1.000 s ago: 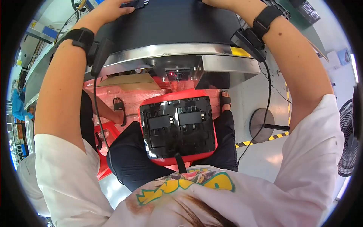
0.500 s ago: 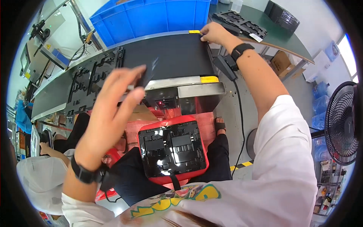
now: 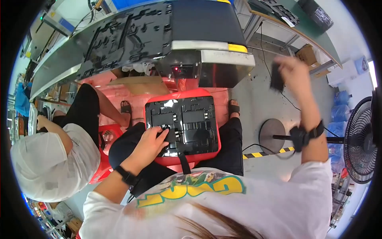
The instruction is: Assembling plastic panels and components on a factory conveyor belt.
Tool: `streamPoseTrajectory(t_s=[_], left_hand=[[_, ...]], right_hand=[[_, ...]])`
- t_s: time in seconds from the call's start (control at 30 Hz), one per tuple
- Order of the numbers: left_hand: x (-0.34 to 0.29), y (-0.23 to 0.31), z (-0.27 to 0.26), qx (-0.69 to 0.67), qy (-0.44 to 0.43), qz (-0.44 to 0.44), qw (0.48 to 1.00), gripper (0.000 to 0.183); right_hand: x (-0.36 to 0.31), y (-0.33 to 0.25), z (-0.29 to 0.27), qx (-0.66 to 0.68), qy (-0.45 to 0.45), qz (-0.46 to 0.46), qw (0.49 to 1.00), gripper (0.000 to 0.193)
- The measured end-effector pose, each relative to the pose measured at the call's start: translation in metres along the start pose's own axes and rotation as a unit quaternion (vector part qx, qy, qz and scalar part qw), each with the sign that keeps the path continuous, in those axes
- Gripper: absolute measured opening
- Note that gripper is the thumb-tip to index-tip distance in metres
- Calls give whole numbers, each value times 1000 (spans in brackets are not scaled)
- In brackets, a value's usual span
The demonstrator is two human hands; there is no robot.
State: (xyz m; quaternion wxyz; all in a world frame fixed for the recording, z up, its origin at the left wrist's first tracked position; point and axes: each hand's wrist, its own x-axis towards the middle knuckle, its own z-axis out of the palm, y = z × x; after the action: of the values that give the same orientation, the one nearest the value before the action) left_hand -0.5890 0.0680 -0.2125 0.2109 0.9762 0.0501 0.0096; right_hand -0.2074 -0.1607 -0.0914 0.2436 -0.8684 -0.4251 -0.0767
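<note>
A black plastic tray (image 3: 195, 109) with moulded compartments lies on a red stool seat (image 3: 218, 145) between my knees. My left hand (image 3: 149, 145) is at the tray's lower left, fingers bent and closed over a compartment; whatever they grip is hidden. Off to the right, above the floor, my right hand (image 3: 294, 73) is raised and smeared by motion. A dark flat rectangular piece (image 3: 277, 76) hangs from its closed fingers. Larger black trays (image 3: 131, 34) with cut-outs sit on the conveyor belt (image 3: 207, 22) ahead of me.
A black fan (image 3: 360, 139) stands at the right, its round base (image 3: 272, 135) on the floor. The green table (image 3: 314, 28) at the far right bears more black trays. Another person (image 3: 55, 159) sits close on my left. A cable (image 3: 264, 55) trails down to the floor.
My left hand has come down from above the conveyor to the tray on the stool. My right hand has left the belt's far corner and swung right with the dark piece. The view has tilted down.
</note>
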Motion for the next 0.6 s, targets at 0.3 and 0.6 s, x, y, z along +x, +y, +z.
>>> streamPoseTrajectory(t_s=[0.3,0.6], left_hand=[[-21,-23,67,54,53,21,997,41],[-22,3,86,19,120,28,992,37]], right_hand=[[-170,-151,188,-15,-303,-344,889,32],[-157,-132,168,54,-240,-339,908,48]])
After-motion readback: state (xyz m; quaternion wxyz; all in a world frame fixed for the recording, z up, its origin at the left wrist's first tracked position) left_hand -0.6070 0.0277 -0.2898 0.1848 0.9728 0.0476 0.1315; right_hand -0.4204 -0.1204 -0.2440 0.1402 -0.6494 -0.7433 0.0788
